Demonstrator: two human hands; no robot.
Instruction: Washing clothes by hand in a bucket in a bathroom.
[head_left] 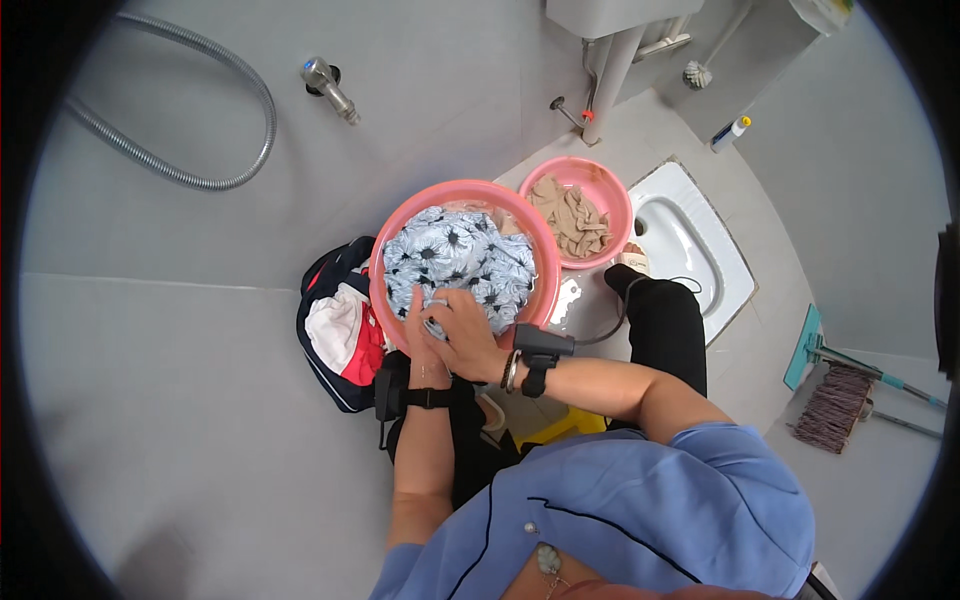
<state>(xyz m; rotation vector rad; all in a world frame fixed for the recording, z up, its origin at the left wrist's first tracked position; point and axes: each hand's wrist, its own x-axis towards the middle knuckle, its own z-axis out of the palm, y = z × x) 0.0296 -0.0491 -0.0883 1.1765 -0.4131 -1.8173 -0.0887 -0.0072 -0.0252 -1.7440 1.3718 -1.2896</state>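
Observation:
A large pink basin [548, 285] holds a light blue garment [452, 248] with dark flower-like prints, which looks wet and heaped up. At the basin's near edge my left hand [422, 343] and my right hand [468, 328] come together, palms facing. A small bunch of the printed cloth shows pinched between them. My right fingers curl over it, while the left fingers are partly hidden behind the right hand. Some pale pinkish cloth [505, 217] lies under the garment along the far rim.
A smaller pink basin [622, 205] with beige cloth [575, 215] stands beside a squat toilet [690, 235]. Dark, red and white clothes [340, 330] lie left of the large basin. A tap [330, 88] and shower hose [262, 110] are on the wall; mops [835, 405] stand at right.

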